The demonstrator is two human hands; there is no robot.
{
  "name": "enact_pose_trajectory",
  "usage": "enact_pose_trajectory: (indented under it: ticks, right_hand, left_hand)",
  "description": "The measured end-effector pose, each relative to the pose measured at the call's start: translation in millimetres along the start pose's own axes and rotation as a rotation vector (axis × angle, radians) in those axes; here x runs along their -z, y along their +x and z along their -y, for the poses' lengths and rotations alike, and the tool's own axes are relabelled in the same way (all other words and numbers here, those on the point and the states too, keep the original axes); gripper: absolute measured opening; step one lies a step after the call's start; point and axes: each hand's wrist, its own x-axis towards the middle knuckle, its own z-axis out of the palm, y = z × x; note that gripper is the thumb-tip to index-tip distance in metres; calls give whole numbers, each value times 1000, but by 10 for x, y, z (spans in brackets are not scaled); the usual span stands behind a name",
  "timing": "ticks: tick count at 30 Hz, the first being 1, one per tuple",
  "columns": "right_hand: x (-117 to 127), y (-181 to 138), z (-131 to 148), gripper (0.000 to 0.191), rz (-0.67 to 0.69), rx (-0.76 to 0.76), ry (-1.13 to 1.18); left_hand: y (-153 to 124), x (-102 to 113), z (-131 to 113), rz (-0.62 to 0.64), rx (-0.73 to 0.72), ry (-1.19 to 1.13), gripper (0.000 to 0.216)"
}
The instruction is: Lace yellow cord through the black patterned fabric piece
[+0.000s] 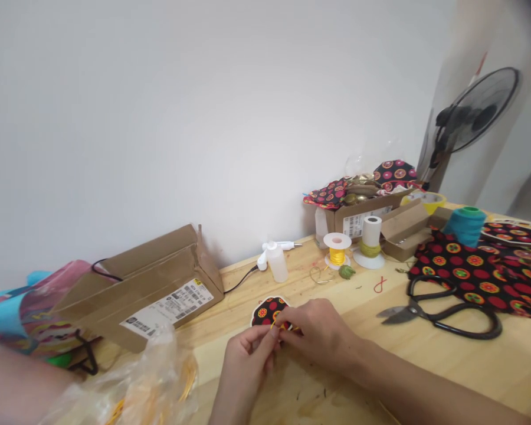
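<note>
**Pale wall, wooden bench, both hands pinched on a small patch**

Plain white wall stands behind a light wooden bench, and a black standing fan rises past its far right corner.

Your left hand and right hand meet near the middle of the bench's near edge. Both are narrow, with their fingertips pinched together on the near edge of a round fabric patch, black with red and yellow dots. A bit of yellow cord shows between the fingertips. You cannot tell which hand grips the cord and which only the patch. The patch lies just beyond your fingers, partly hidden by the right hand.

Towards the left end lies a flattened cardboard box with a white label. A crinkled plastic bag sits at the near left corner.

Along the far edge stand a small white squeeze bottle, a spool of yellow thread and a white spool with olive thread. Behind them is an open carton heaped with more patterned pieces.

On the right side, black-handled scissors lie with their handles against a spread of the same dotted cloth. A teal thread cone stands at the cloth's far edge. A small red loop lies between the spools and the scissors.
</note>
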Motion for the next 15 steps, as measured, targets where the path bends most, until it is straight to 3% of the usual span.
enact_pose_trajectory:
  ticks: [9,15]
  right_hand:
    - [-13,-4,2,13,-14,-11,130]
    - [-15,5,8,10,-41,31,192]
  left_hand:
    - [24,44,16,-73,-16,49,32]
    - [31,68,16,-135,-77,41,21]
